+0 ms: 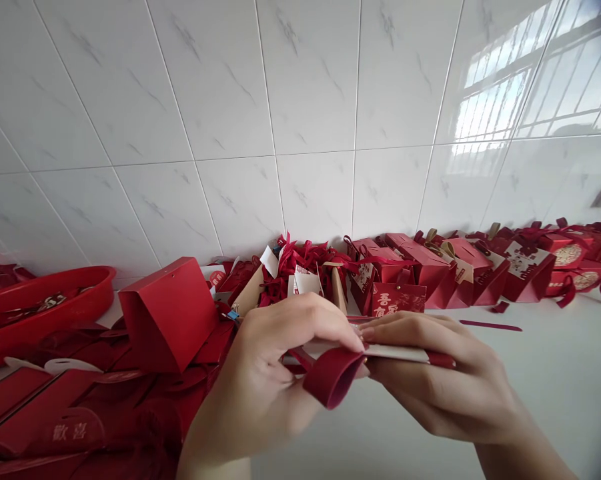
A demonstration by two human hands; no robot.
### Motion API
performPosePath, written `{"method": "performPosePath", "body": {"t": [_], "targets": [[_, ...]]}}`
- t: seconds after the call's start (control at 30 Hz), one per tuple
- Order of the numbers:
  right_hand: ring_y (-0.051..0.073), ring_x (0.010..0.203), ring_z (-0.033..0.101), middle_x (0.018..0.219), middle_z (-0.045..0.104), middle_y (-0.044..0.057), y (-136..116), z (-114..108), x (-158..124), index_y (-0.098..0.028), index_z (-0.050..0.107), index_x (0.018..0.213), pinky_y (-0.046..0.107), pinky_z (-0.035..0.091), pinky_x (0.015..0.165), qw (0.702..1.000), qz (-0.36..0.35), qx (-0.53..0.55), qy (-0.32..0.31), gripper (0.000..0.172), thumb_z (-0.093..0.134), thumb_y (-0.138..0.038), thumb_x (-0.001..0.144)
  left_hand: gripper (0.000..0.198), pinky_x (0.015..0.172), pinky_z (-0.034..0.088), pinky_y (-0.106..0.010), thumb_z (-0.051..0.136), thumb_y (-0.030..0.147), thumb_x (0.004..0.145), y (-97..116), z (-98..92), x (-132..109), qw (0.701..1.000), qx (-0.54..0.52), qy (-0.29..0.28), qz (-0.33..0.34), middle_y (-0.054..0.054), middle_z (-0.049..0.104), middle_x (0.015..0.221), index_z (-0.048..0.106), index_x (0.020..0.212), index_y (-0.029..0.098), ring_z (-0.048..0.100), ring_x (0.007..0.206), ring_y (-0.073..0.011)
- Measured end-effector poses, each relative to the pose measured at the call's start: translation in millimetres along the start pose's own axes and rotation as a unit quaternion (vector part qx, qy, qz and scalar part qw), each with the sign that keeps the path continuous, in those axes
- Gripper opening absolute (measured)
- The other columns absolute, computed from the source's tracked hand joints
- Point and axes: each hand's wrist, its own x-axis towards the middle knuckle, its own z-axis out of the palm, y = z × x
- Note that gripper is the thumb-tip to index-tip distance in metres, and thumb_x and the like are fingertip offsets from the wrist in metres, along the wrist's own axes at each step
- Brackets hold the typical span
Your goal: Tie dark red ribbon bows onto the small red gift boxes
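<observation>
Both hands meet low in the middle of the head view. My left hand point(270, 373) is closed, its fingertips pinching a dark red ribbon loop point(333, 377). My right hand point(445, 380) is closed on a flat white card point(397, 352) that the ribbon joins. The two hands touch at the fingertips above the white table point(555, 373). Where the ribbon passes between the fingers is hidden.
An open red gift box point(167, 313) stands left of my hands among flat red box blanks point(40, 413). A red plastic tray point(35, 307) sits far left. Finished red gift boxes point(430, 270) line the tiled wall point(280, 120), beside a carton of ribbons and tags point(295, 270).
</observation>
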Motion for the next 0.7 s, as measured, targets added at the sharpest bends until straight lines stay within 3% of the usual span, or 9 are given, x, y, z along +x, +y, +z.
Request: {"method": "performPosePath", "body": {"t": [0.27,0.47,0.7], "targets": [[0.018,0.089,0.065,0.100,0.065,0.009,-0.8,-2.1,-3.3,-0.016,0.066,0.103,0.029,0.056,0.068,1.000,0.005,-0.018,-0.004,0.030,0.060,0.001,0.080,0.024,0.068,0.055,-0.020,0.062,0.009,0.080,7.7,2.3,-1.4,0.996,0.091,-0.011,-0.025,-0.002,0.066,0.093,0.056,0.100,0.020,0.066,0.084,-0.0128],[0.016,0.087,0.066,0.097,0.067,0.009,-0.5,-2.2,-0.5,-0.015,0.068,0.100,0.027,0.056,0.068,1.000,0.006,-0.029,0.006,0.022,0.059,-0.002,0.084,0.028,0.068,0.056,-0.016,0.059,0.011,0.084,6.9,3.6,-2.8,0.995,0.076,-0.029,-0.050,-0.001,0.065,0.097,0.049,0.108,0.022,0.066,0.085,-0.0105],[0.015,0.084,0.067,0.095,0.067,0.009,1.5,-2.0,-0.5,-0.015,0.069,0.098,0.026,0.057,0.068,0.999,0.007,-0.037,0.002,0.020,0.061,-0.004,0.084,0.033,0.076,0.057,-0.021,0.057,0.009,0.085,3.8,3.1,-2.6,0.998,0.047,-0.027,-0.038,-0.003,0.063,0.097,0.044,0.112,0.022,0.065,0.091,-0.0132]]}}
